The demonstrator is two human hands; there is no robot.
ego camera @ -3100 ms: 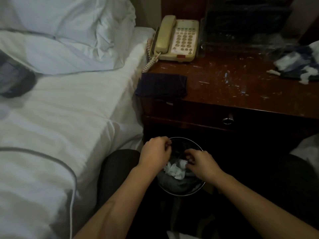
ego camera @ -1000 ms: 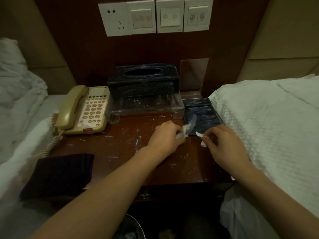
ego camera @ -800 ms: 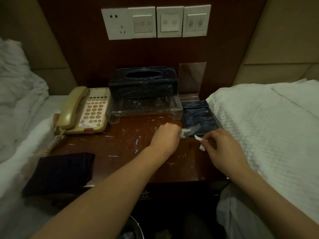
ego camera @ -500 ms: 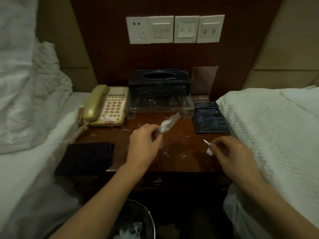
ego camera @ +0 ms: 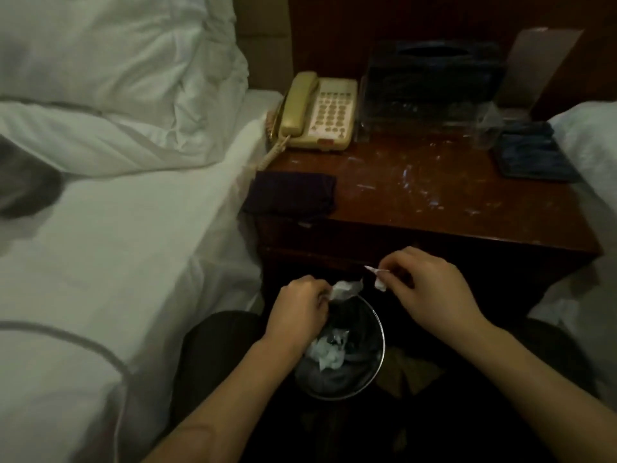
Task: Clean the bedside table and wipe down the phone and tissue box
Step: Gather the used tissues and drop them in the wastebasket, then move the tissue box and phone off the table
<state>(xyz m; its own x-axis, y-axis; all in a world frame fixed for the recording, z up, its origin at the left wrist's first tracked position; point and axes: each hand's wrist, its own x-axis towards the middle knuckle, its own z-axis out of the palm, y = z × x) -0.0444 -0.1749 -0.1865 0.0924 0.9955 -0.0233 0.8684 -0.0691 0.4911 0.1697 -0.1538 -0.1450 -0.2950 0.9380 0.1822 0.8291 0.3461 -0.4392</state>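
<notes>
1. The worktop (ego camera: pixel 434 208) is wedged between two beds: the bed (ego camera: pixel 117 228) on the left butts right up against its side, and a second bed's white cover (ego camera: pixel 587 142) crowds the right edge. The only open gap is straight in front of it.
2. That gap is mostly taken by a round wastebasket (ego camera: pixel 377 365) on the floor below the front edge, with crumpled white tissue already inside.
3. On the worktop, the beige phone (ego camera: pixel 319 111) sits at the back left, its coiled cord hanging off the left edge. The dark tissue box (ego camera: pixel 434 71) is just right of it on a clear stand, against the wall. A dark tray (ego camera: pixel 531 155) is at the right and a folded dark cloth (ego camera: pixel 290 195) overhangs the front left corner. White flecks are scattered across the middle.
4. Left hand (ego camera: pixel 300 309) is over the wastebasket's rim, fingers curled and pinching a crumpled clear wrapper (ego camera: pixel 345 290).
5. Right hand (ego camera: pixel 430 289) is a bit higher, just in front of the worktop's drawer front, knuckles up, pinching a small white paper scrap (ego camera: pixel 379 279).
6. The hands are near each other but not touching.
</notes>
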